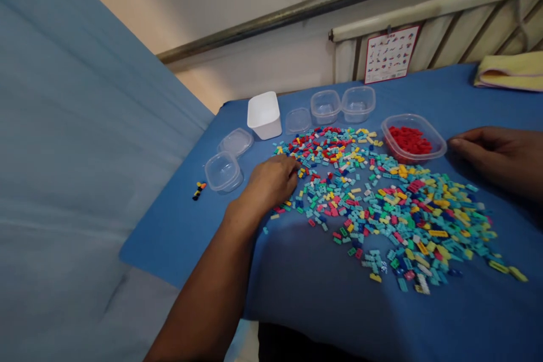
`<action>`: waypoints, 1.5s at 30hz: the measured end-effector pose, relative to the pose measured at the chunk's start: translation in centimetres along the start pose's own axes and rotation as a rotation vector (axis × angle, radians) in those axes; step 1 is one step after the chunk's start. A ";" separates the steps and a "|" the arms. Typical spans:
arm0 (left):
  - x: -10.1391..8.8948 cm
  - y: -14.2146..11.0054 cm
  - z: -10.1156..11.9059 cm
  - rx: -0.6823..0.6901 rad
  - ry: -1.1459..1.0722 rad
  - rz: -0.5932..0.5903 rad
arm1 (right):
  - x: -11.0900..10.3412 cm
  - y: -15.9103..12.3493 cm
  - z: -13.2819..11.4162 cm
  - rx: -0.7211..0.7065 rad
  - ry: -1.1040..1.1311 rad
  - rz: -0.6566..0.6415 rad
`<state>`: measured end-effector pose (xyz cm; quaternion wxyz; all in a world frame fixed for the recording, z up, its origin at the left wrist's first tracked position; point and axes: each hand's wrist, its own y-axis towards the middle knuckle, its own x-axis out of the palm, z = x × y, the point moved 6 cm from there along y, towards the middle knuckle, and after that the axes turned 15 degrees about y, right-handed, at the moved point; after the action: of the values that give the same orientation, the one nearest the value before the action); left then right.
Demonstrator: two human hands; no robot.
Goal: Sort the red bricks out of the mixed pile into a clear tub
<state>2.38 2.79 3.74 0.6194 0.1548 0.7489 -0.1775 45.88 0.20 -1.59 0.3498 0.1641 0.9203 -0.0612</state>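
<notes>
A wide spread of small toy building bricks [399, 209] in turquoise, yellow, pink, green and blue covers the middle of the table. At its left edge my left hand [275, 178] is closed, its curled fingers down among the bricks; whatever they hold is hidden. Over on the right, my right hand [500, 153] rests with fingers stretched toward a clear plastic tub [436, 146], fingertips at or very close to its right rim. Red bricks [409, 140] fill the bottom of that tub. No brick shows in the right hand.
Behind the bricks stand a white bin [263, 116] and two clear tubs [326, 107] beside a flat lid [298, 120]. Another clear tub [223, 171], a lid [236, 142] and a small brick figure [198, 190] lie left. A folded yellow cloth [509, 72] sits back right.
</notes>
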 end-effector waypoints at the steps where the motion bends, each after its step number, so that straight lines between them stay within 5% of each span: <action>1: -0.2 -0.1 0.1 0.007 -0.014 0.023 | 0.0 0.0 0.0 -0.005 0.006 -0.003; 6: -0.7 -0.1 1.6 0.132 -0.150 0.201 | 0.0 -0.3 -0.3 -0.011 0.025 0.010; 19: -0.5 0.0 3.9 0.318 0.026 0.049 | 0.0 0.2 -0.2 0.031 -0.001 0.012; 32: -0.8 -0.1 2.7 0.201 0.020 -0.146 | 0.1 0.3 -0.2 0.035 0.022 0.035; 45: -0.1 0.1 2.2 0.219 -0.083 -0.072 | 0.1 -0.1 -0.6 0.028 0.032 0.013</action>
<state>4.36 1.89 3.51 0.6222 0.1870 0.7040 -0.2869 45.43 0.27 -1.24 0.3330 0.1760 0.9238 -0.0694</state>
